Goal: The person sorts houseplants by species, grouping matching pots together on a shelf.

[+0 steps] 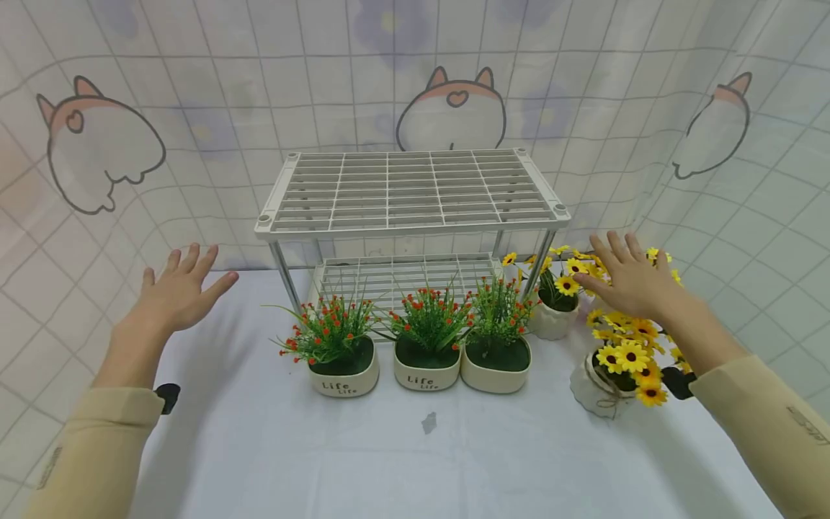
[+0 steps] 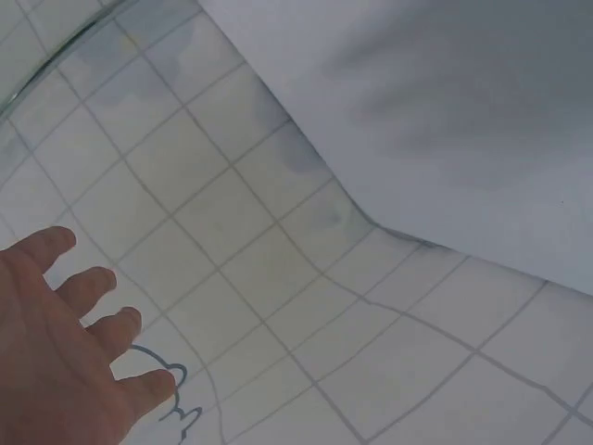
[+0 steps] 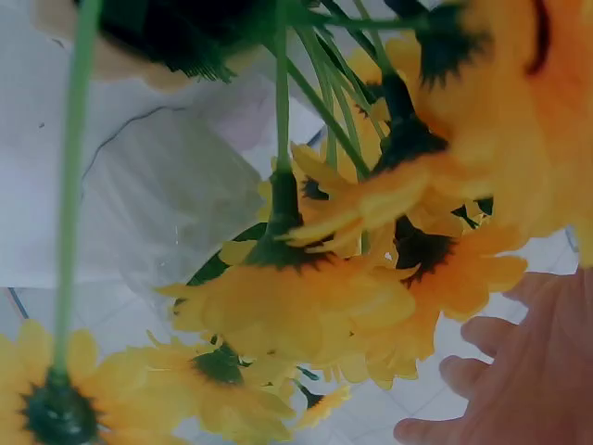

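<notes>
Head view — right grip (image 1: pixel 632 286), fingers spread, near yellow flowers (image 1: pixel 631 355)

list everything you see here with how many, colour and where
Wire-style rack: 1, white with silvery legs, centre back
Red-flowered planters: 3, cream, row along the rack's front
Yellow-flowered pots: 2, whitish, right of the planters
Table: 1, white, beneath them
Patch: 1, grey, on the table before the planters
Grid-patterned backdrop: 1, whitish, around back and sides
Black pieces: 2, black, by the wrists
Sleeves: 2, tan, lower corners
Left hand: 1, bare, left of the rack
Right hand: 1, bare, by the yellow flowers
</notes>
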Tool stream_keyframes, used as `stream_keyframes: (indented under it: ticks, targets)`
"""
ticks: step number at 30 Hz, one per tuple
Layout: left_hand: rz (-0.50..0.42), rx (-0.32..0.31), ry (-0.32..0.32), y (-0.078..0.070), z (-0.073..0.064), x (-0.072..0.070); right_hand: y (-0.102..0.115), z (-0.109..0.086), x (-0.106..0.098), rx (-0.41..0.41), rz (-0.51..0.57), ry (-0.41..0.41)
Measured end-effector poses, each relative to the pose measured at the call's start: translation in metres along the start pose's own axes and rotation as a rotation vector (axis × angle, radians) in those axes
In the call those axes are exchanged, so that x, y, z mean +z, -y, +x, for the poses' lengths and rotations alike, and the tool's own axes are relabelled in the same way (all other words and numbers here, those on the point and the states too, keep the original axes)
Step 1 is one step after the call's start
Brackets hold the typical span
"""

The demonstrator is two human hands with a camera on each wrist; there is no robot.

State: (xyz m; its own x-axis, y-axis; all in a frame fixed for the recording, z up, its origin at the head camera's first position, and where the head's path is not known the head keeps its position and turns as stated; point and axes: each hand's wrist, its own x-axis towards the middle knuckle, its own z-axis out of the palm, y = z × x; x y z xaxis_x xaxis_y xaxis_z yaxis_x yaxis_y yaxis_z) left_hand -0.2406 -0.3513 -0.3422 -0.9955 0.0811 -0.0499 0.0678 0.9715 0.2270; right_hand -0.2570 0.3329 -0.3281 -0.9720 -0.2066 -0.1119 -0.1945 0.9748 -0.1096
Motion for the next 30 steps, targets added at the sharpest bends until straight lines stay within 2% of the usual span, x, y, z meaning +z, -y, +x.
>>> stream_keyframes:
  ticks: [9,14,20,25,27,30]
  targets:
    - [-0.023,0.044,-0.060,-0.011,-0.007,-0.002,0.010,-0.018,0.001,-0.083,-0.003,-0.085]
    - [-0.070,0.079,-0.151,-0.023,-0.011,-0.003,0.021,-0.033,0.003,-0.147,-0.006,-0.190]
    - [-0.269,0.146,-0.335,-0.045,-0.020,-0.002,0.041,-0.053,0.014,-0.219,0.106,-0.359]
    - [-0.445,0.228,-0.497,-0.066,-0.023,0.003,0.057,-0.066,0.031,-0.363,0.181,-0.542]
    - [-0.506,0.235,-0.522,-0.072,-0.025,0.003,0.064,-0.069,0.038,-0.415,0.216,-0.574]
    - [-0.595,0.219,-0.522,-0.078,-0.027,0.004,0.072,-0.074,0.047,-0.435,0.319,-0.536]
